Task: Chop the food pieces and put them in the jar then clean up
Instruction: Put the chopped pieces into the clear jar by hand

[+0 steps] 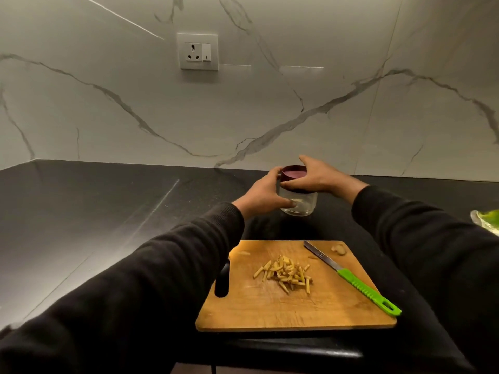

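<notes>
The jar [298, 203] stands upright on the black countertop [108, 211], just beyond the far edge of the cutting board [270, 306]. Its long axis is vertical, and its dark red lid [293, 174] faces up. The glass body appears empty.

The left hand [266, 194] grips the glass body from the left side, fingers curled round it, thumb on the near face. The right hand [313, 175] grips the lid from the right, fingers curled over its near rim.

The chopped food pieces [286, 273] lie in a loose pile near the centre of the board. The strips point mostly away from the viewer, some splayed to either side. One uncut lump [339, 249] sits at the far right corner of the board.

The knife [351, 279] lies flat on the right part of the board. Its long axis runs diagonally: blade tip to the far left, green handle to the near right, handle end overhanging the board edge.

The board rests at the near edge of the counter. Behind the counter rises a white marble-veined wall [270, 103] carrying a socket plate [197, 51]. A green-and-clear item [487, 220] shows at the right frame edge; its identity cannot be determined.
</notes>
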`<action>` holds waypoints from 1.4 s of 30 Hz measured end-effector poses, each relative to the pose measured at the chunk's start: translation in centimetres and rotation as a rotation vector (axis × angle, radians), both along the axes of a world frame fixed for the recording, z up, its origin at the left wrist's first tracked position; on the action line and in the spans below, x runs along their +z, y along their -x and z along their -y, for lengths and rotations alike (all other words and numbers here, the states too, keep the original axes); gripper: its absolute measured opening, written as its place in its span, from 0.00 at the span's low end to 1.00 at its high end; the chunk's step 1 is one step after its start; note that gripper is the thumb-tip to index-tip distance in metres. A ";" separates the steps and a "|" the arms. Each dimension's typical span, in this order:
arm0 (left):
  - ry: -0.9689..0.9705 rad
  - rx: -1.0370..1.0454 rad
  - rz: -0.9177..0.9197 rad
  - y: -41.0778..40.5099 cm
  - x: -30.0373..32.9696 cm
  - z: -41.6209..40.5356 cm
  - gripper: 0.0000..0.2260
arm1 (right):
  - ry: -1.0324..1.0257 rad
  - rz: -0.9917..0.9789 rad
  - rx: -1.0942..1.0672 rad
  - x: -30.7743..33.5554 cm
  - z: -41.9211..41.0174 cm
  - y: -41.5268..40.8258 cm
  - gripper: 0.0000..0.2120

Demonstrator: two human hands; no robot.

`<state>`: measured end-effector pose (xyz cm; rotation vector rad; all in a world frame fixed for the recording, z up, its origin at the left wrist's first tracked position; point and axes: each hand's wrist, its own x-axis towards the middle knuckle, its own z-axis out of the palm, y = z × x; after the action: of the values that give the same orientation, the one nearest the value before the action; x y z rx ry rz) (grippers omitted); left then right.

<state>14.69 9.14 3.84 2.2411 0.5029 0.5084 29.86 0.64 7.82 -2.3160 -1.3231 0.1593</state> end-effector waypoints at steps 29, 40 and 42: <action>-0.177 -0.125 0.312 5.5 -2.9 -2.7 0.45 | -0.228 0.034 0.112 -1.2 2.6 7.5 0.48; -0.260 -0.153 0.297 5.9 -3.0 -3.8 0.44 | -0.188 -0.016 0.361 -1.3 3.3 6.8 0.44; -0.300 -0.141 0.306 5.9 -3.0 -3.8 0.45 | -0.185 -0.057 0.433 -1.4 3.4 6.2 0.43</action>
<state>8.80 12.95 0.86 2.3985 0.1146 0.8819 23.66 -2.72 6.47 -1.8356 -1.7153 0.2280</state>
